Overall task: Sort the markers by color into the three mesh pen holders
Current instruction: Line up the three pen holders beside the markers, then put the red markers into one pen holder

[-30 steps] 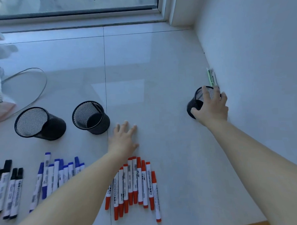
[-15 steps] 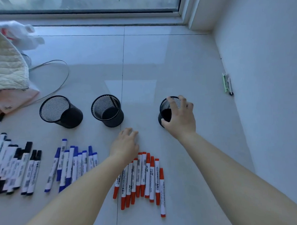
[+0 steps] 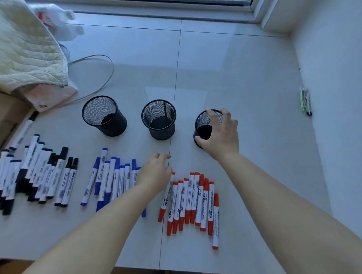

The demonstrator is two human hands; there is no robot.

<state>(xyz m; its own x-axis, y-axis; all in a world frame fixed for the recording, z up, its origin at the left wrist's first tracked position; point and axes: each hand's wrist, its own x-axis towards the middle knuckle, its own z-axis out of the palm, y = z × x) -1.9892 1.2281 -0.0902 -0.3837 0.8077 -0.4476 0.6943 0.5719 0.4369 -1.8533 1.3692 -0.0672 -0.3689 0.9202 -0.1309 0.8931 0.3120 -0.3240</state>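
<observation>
A pale tiled floor [image 3: 245, 77] fills the view, with a quilted cream blanket [image 3: 19, 46] heaped at the far left and a loop of grey cable [image 3: 104, 78] beside it. Three black mesh pen holders stand in a row across the middle: the left holder [image 3: 103, 116], the middle holder [image 3: 159, 119] and the right holder [image 3: 204, 125], all upright and with no markers in them.

The right hand [image 3: 221, 135] is curled over the right holder, thumb on the near wall and fingers over the rim and far side, gripping it. The left hand [image 3: 154, 172] rests low on the floor with fingers loosely bent, holding nothing, between the blue and red groups.

Nearer the person lie three groups: black markers [image 3: 40, 174] at left, blue markers [image 3: 109, 178] in the middle, red markers [image 3: 190, 200] at right. Each group lies roughly below one holder, so sorting has probably not begun.

The red markers lie just toward the person from the right holder, side by side, their long axes running toward it. The left hand is touching or almost touching the leftmost red one and is the free hand, so it seems best placed to pick one up.

A few small pens [image 3: 305, 101] lie against the wall at right.
</observation>
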